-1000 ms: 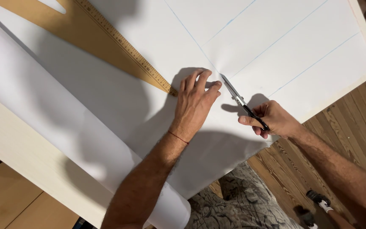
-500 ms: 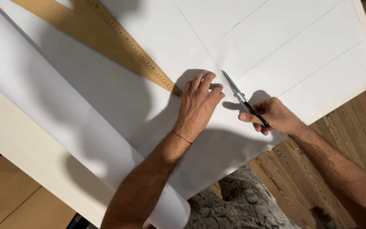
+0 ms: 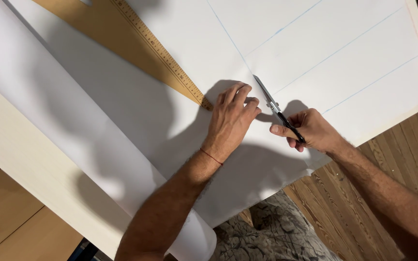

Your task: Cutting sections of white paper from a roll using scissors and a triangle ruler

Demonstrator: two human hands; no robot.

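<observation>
Head view — a large white paper sheet (image 3: 122,96) ruled with thin blue lines covers the pale wooden table (image 3: 30,169). The left hand (image 3: 231,121) lies flat, fingers spread, pressing the sheet near the table's near edge, gripping nothing. The right hand (image 3: 310,130) is clenched around black-handled steel scissors (image 3: 276,108), blades pointing along a blue line. A long wooden ruler (image 3: 163,58) ends just beside the left fingertips.
</observation>
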